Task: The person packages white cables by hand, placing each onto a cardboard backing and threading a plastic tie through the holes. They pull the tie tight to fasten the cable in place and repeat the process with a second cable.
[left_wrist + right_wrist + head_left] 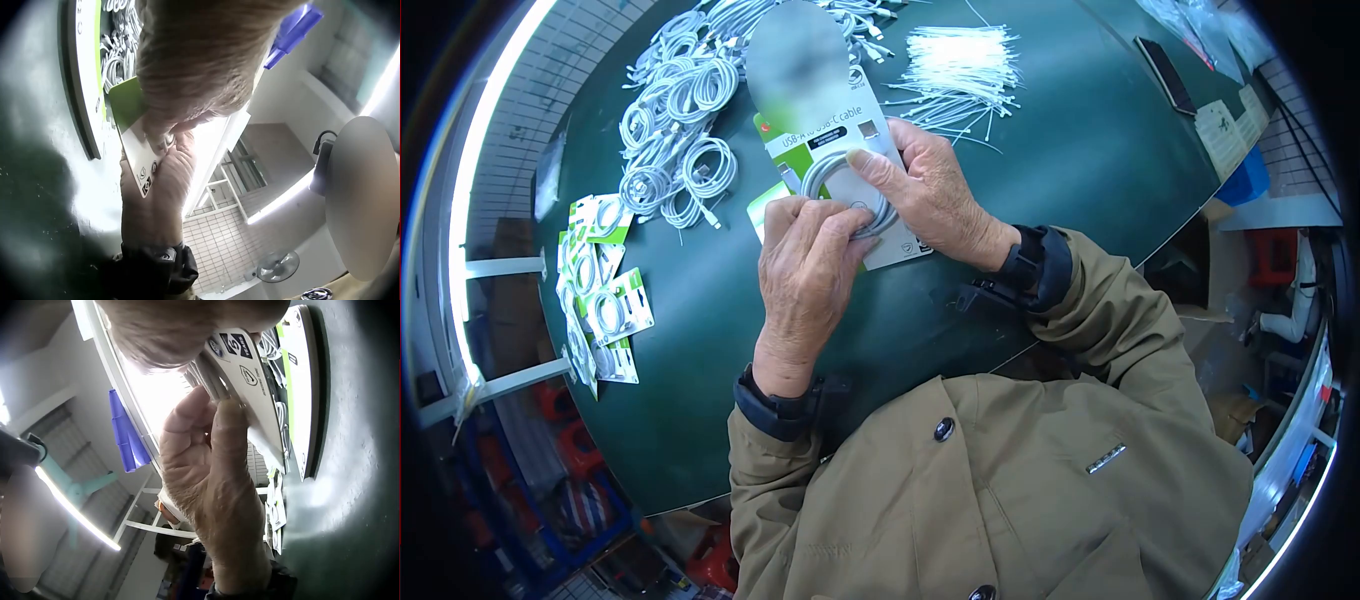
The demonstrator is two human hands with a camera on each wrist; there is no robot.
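Both hands are at a printed cardboard card (850, 115) marked as a USB-A to USB-C cable, green and white. A coiled light grey cable (824, 172) lies against its front, with a metal plug (788, 177) sticking out at the left. My right hand (940, 190) grips the card's right side, thumb over the front beside the coil. The left hand (805, 260) pinches the coil's lower part; thumb and forefinger close on the strands (215, 381) in the right wrist view. Behind the left fingers shows a stack of cards (84, 81), partly hidden in the head view.
A heap of coiled grey cables (685, 100) covers the table's far left. White cable ties (960, 70) lie in a bundle beyond the right hand. Several carded cables (605, 290) overlap along the left edge. A dark phone-like slab (1165, 75) lies at far right on the green table (1080, 130).
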